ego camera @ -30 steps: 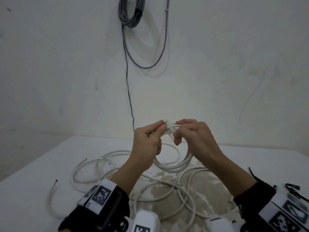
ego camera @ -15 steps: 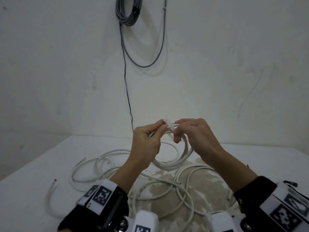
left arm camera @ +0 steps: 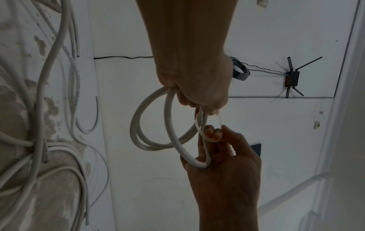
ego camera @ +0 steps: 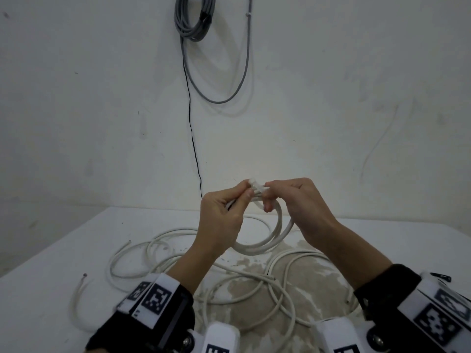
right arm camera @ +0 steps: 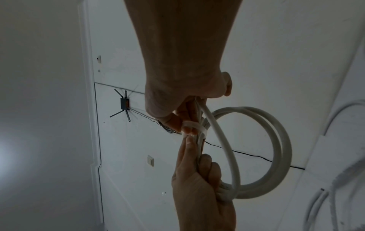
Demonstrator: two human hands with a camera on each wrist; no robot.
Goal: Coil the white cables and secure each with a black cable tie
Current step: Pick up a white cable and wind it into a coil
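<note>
The left hand (ego camera: 221,220) and the right hand (ego camera: 303,212) are both closed on the top of a small coil (ego camera: 260,247) of white cable, with their fingertips almost touching each other. The left hand pinches the bunched loops with its thumb and fingers. The right hand pinches a thin pale strip (right arm camera: 194,126) that goes around the top of the coil. The strip looks white, not black, and I cannot tell what it is. Compared with a second ago, almost nothing has moved: the hands stay at the same spot on top of the coil and only the fingers have shifted a little. One loop now hangs a bit apart from the others. I think this means the winding of this cable is done and the hands are busy with the tying part, which is slow, fiddly work. The coil hangs in the air, not touching anything but the hands. Under the coil is the worktop (ego camera: 51,289), and on it lie more loose white cables (ego camera: 158,250) in a messy heap, so there is still a lot left to do. To the right of the coil and closer to the person, a small black thing (ego camera: 442,277), maybe a cable tie, pokes out behind the right wrist. High above the coil, a grey cable bundle (ego camera: 193,19) hangs on the wall.
</note>
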